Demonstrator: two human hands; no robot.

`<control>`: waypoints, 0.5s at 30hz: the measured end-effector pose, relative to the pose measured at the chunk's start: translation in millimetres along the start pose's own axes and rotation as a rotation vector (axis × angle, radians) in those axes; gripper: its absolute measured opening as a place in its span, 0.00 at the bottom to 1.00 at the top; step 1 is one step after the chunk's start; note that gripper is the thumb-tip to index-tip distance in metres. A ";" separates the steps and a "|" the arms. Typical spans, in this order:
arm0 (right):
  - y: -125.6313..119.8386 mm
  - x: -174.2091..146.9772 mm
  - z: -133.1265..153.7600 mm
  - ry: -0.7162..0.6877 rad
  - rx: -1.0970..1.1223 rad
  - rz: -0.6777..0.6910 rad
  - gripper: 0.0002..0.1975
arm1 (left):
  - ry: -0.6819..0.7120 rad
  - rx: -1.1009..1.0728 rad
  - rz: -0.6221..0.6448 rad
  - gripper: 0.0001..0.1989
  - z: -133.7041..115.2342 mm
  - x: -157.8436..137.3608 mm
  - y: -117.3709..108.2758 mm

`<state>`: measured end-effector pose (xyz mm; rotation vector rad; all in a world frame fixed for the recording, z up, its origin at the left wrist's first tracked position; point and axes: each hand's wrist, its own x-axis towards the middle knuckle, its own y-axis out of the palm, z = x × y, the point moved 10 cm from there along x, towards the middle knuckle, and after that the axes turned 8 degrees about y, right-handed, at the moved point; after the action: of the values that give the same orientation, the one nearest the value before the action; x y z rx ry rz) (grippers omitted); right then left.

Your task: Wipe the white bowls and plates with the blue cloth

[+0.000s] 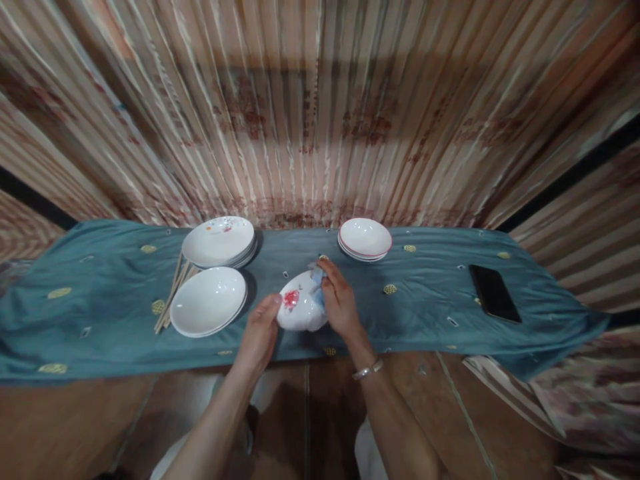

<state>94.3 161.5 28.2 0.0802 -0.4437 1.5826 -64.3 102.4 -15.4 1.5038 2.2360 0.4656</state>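
A white bowl [303, 316] with a red flower on its side is held above the front middle of the cloth-covered table. My left hand [261, 327] grips its left edge, thumb on the near surface. On the bowl's right side, my right hand [340, 297] is closed on a light blue cloth [317, 279] that touches the bowl's surface. Part of the cloth is hidden behind my right fingers. Nearest to my left hand, a stack of white bowls [209, 303] stands on the table.
Behind those bowls is a stack of floral plates [219, 243], with wooden chopsticks [173, 293] lying alongside. A stack of red-rimmed dishes [365, 238] stands at the back right. A black phone [495, 293] lies on the green tablecloth [425, 320]. Curtains [310, 133] hang behind the table.
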 end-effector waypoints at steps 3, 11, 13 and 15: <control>13.3 -16.0 36.4 -0.166 -0.267 0.035 0.23 | 0.011 -0.068 0.015 0.18 5.4 1.5 9.3; 39.9 -34.0 61.3 -0.305 -0.583 0.064 0.22 | 0.009 -0.091 0.045 0.16 10.5 13.1 17.4; 31.1 -27.7 55.2 -0.271 -0.563 0.050 0.22 | -0.013 -0.092 0.054 0.16 11.9 14.7 18.2; 19.7 -19.8 46.3 -0.214 -0.514 0.025 0.22 | -0.023 -0.102 0.050 0.17 12.5 15.3 17.5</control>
<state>66.5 127.8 59.9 -0.1514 -1.0092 1.4461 -49.3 123.7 -19.9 1.5083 2.1280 0.5656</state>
